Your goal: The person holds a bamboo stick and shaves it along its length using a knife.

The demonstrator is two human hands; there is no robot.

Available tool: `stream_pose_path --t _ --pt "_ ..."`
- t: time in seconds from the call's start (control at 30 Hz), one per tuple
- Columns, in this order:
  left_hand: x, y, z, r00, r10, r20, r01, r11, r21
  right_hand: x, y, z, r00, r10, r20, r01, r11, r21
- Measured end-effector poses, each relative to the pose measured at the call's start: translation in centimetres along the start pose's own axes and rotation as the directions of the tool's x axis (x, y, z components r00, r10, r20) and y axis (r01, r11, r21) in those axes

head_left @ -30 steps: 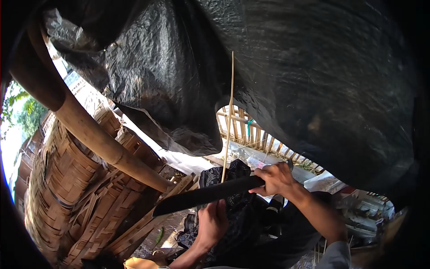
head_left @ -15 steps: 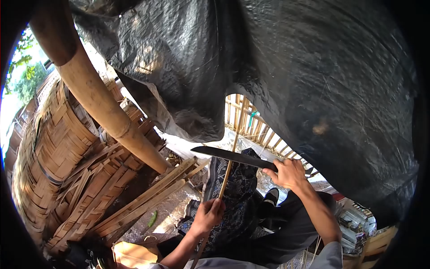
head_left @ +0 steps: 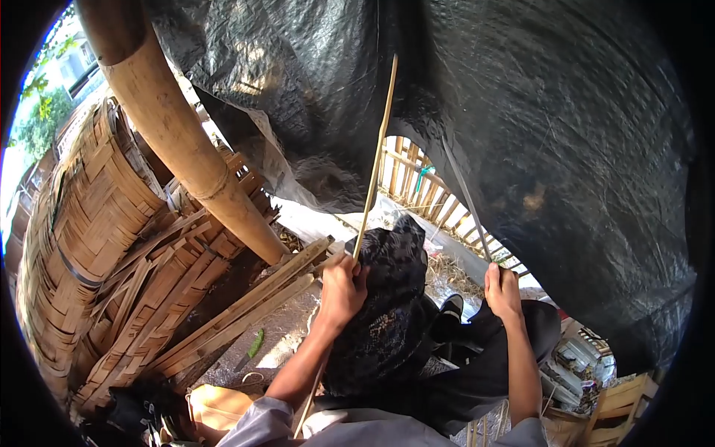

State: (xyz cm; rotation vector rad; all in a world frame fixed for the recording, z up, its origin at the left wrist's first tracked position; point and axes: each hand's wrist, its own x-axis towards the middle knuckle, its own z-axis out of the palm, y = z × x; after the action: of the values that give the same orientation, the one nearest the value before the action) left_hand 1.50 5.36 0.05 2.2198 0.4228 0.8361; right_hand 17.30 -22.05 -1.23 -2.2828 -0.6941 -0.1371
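My left hand (head_left: 342, 294) is closed around a long thin bamboo strip (head_left: 378, 164). The strip rises up in front of the black sheeting, and its lower end runs down past my forearm. In my right hand (head_left: 504, 292) is a large knife (head_left: 466, 190), its blade pointing up and seen nearly edge-on. Blade and strip are apart. A dark patterned cloth (head_left: 387, 320) drapes over my lap, below and between the hands.
Black plastic sheeting (head_left: 551, 119) hangs ahead. At the left stand a thick bamboo pole (head_left: 175, 141) and rolled woven bamboo matting (head_left: 89, 216). Split bamboo lengths (head_left: 246, 320) lean beside my left arm. Behind the sheeting shows a slatted bamboo fence (head_left: 417, 182).
The knife was lying across the strip and has swung away to the right, blade now upright. My left hand has risen, lifting the strip higher.
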Motion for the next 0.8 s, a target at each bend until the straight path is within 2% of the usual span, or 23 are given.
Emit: stream_pose_path --t 0.07,0.13,0.2,0.23,0.27,0.33,0.37,0.4,0.47,0.5,0.53,0.57,0.6,0.63,0.67,0.73,0.8 --pt "0.6 -0.1 -0.7 0.994 0.066 -0.084 -0.068 0.997 -0.022 -0.1 0.4 -0.1 1.000 0.007 0.002 -0.007 1.000 -0.019" --pt "2.0 -1.0 -2.5 0.982 0.066 -0.179 -0.057 0.997 0.054 -0.4 0.1 -0.4 1.000 0.004 -0.004 -0.004 1.000 -0.021" --pt "3.6 -1.5 -4.0 0.948 0.075 -0.310 -0.032 0.989 0.141 -0.9 -0.5 -0.9 0.980 0.178 0.093 -0.179 0.984 -0.003" --pt "4.3 -2.2 -4.6 0.957 0.069 -0.280 -0.001 0.972 0.236 -0.9 -0.8 -1.1 0.985 0.138 0.102 -0.138 0.990 -0.013" --pt "4.7 -3.9 -4.7 0.971 0.061 -0.229 0.004 0.962 0.273 -0.8 -1.4 -1.4 0.974 0.178 0.138 -0.179 0.984 -0.001" --pt "3.9 -7.9 -3.9 0.987 0.132 -0.092 -0.099 0.949 0.299 -0.8 -1.4 -1.0 0.970 0.195 0.144 -0.204 0.977 0.054" --pt "3.2 -9.5 -2.9 0.952 0.272 -0.137 -0.213 0.917 0.338 -0.9 -1.0 -0.7 0.968 0.191 0.164 -0.201 0.978 0.048" --pt "3.1 -9.4 -2.4 0.856 0.470 -0.213 -0.348 0.831 0.433 -1.1 -0.6 -0.4 0.968 0.191 0.163 -0.201 0.979 0.048" --pt "0.9 -6.6 -3.3 0.970 0.157 -0.187 -0.064 0.902 0.427 -2.2 0.2 0.5 0.991 0.106 0.079 -0.110 0.993 0.049" --pt "-0.1 -5.2 -3.8 0.990 0.027 -0.136 0.026 0.925 0.379 -2.0 -1.9 -0.7 0.964 0.176 0.200 -0.178 0.984 -0.008" --pt "-0.6 -1.0 -5.1 0.969 -0.245 -0.019 0.245 0.969 0.011 -2.5 -2.2 -0.7 0.960 0.192 0.204 -0.193 0.981 -0.016" --pt "-1.9 0.3 -5.2 0.857 -0.484 0.178 0.505 0.857 -0.103 -3.0 -2.4 -0.7 0.968 0.174 0.183 -0.160 0.983 -0.088" --pt "-3.5 0.6 -3.8 0.800 -0.526 0.289 0.588 0.784 -0.201 -3.3 -2.6 -0.7 0.976 0.144 0.165 -0.118 0.980 -0.160" --pt "-4.7 1.3 -3.1 0.790 -0.460 0.405 0.579 0.778 -0.245 -3.6 -2.5 -0.3 0.977 0.102 0.188 -0.078 0.988 -0.131" --pt "-5.5 0.6 -1.6 0.716 -0.463 0.522 0.659 0.695 -0.288 -3.9 -3.4 0.3 0.988 0.007 0.152 0.005 0.997 -0.081" --pt "-6.3 -1.0 1.2 0.682 -0.469 0.561 0.708 0.617 -0.344 -5.3 -3.2 3.0 0.966 0.049 0.252 -0.074 0.993 0.091" --pt "-6.8 -2.6 3.6 0.778 -0.480 0.405 0.627 0.637 -0.449 -5.4 -5.9 4.9 0.956 -0.137 0.258 0.137 0.990 0.018"
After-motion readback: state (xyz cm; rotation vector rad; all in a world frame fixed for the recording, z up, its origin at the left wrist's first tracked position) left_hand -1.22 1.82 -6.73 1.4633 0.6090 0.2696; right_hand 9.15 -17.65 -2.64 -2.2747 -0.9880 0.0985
